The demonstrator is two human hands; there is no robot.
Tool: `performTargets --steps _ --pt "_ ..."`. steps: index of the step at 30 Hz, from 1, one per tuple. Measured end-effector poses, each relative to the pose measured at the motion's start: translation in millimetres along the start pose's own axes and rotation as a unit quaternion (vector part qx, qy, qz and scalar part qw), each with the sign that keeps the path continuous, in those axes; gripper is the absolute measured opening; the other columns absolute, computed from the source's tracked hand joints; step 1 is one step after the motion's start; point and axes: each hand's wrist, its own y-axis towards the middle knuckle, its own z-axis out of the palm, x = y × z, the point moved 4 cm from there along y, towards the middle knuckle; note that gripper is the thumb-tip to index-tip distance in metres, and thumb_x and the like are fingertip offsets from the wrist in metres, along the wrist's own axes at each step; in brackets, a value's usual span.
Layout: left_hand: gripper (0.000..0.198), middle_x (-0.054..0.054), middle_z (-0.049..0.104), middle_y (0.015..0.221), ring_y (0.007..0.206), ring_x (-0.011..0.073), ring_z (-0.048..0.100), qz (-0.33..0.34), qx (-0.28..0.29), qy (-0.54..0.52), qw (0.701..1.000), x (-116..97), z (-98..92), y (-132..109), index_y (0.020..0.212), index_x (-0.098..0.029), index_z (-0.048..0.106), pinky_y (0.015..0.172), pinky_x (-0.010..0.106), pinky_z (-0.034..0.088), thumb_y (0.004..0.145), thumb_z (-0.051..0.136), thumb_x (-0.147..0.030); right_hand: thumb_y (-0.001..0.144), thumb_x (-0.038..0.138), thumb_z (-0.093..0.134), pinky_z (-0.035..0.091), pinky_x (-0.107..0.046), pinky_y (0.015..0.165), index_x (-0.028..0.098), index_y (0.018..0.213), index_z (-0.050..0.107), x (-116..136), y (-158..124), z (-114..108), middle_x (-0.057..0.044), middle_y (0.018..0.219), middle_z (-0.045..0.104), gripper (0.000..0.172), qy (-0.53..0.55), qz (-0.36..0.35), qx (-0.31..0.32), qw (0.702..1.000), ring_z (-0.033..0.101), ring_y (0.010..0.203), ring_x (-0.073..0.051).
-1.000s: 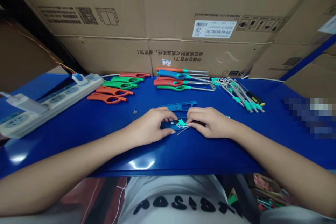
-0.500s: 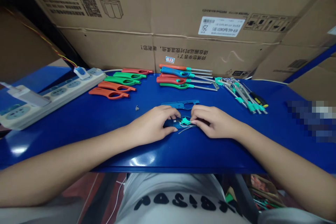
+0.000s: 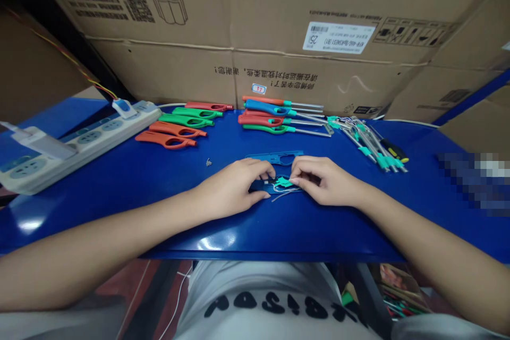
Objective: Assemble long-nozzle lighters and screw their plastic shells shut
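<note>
In front of me on the blue table lies a blue lighter shell half (image 3: 258, 186), its open inside facing up. My left hand (image 3: 241, 183) is closed around its left end, with fingers on the far side and thumb on the near side. My right hand (image 3: 321, 178) pinches a small green plastic trigger piece (image 3: 283, 183) over the shell's right part. Thin white wires (image 3: 285, 190) run beside the trigger piece, and a thin grey tube (image 3: 278, 198) sticks out toward me. Just beyond my hands rests the other blue shell half (image 3: 274, 158).
Several orange, green and red lighter shells (image 3: 175, 130) lie at the left by a white power strip (image 3: 95, 143). Assembled long lighters (image 3: 266, 121) sit at the back, with metal lighter tubes (image 3: 368, 141) and a screwdriver (image 3: 392, 149) to their right. Small screws (image 3: 209, 162) lie left of centre.
My right fingers have shifted slightly at the green trigger piece, and more of the white wires shows. My left hand keeps its hold on the shell half.
</note>
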Motion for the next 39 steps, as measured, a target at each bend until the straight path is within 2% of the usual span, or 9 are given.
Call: performTargets --steps 5,9,12,18,22,30,39 --pt "0.028 0.004 0.070 0.106 0.101 0.0216 0.067 -0.003 -0.004 0.001 1.000 0 0.1 0 0.107 -0.017 0.064 0.092 0.035 0.053 0.082 0.076 -0.014 0.095 0.021 0.057 0.041 -0.024 0.060 0.016 0.083 0.063 -2 1 3 -0.002 0.078 0.060 0.014 0.002 0.026 0.004 1.000 0.049 0.061 -0.010" --pt "0.029 0.004 0.070 0.109 0.103 0.0219 0.067 -0.004 -0.005 -0.001 1.000 -1 0.4 0 0.110 -0.019 0.064 0.094 0.036 0.053 0.083 0.075 -0.014 0.096 0.021 0.054 0.042 -0.025 0.067 0.017 0.086 0.062 3 0 5 -0.003 0.081 0.060 0.014 -0.052 -0.014 0.042 0.998 0.054 0.071 -0.012" --pt "0.031 0.005 0.070 0.111 0.104 0.0223 0.067 -0.005 -0.002 0.001 1.000 -1 0.4 0 0.112 -0.018 0.064 0.096 0.037 0.053 0.084 0.074 -0.014 0.099 0.022 0.049 0.040 -0.025 0.066 0.017 0.088 0.061 7 -2 5 -0.003 0.086 0.059 0.017 -0.114 -0.037 0.065 0.991 0.054 0.074 -0.013" --pt "0.033 0.007 0.070 0.113 0.107 0.0237 0.067 -0.004 -0.006 0.014 1.000 -3 0.4 -1 0.116 -0.019 0.064 0.097 0.039 0.053 0.085 0.072 -0.013 0.101 0.020 0.042 0.031 -0.028 0.057 0.017 0.086 0.059 17 -4 8 -0.004 0.087 0.059 0.023 -0.258 -0.093 0.083 0.958 0.045 0.064 -0.013" --pt "0.030 0.006 0.070 0.111 0.105 0.0233 0.067 0.000 -0.008 0.016 1.000 -3 -0.3 -1 0.114 -0.018 0.064 0.096 0.038 0.053 0.085 0.072 -0.013 0.100 0.015 0.041 0.024 -0.029 0.053 0.016 0.086 0.058 18 -5 10 -0.004 0.087 0.059 0.022 -0.311 -0.106 0.098 0.939 0.037 0.058 -0.013" --pt "0.023 0.007 0.069 0.110 0.108 0.0239 0.065 0.004 0.002 0.016 1.000 -2 1.2 2 0.109 -0.017 0.066 0.098 0.038 0.052 0.087 0.072 -0.018 0.102 0.017 0.038 0.026 -0.028 0.055 0.016 0.090 0.056 11 -6 11 -0.005 0.089 0.058 0.021 -0.279 -0.113 0.064 0.951 0.042 0.062 -0.013" --pt "0.026 0.006 0.067 0.108 0.105 0.0223 0.065 -0.011 0.005 0.003 1.000 -1 2.4 2 0.110 -0.018 0.065 0.097 0.037 0.053 0.085 0.071 -0.014 0.100 0.017 0.041 0.030 -0.027 0.058 0.018 0.086 0.057 15 -4 10 -0.004 0.086 0.058 0.021 -0.241 -0.096 0.075 0.963 0.044 0.064 -0.013"
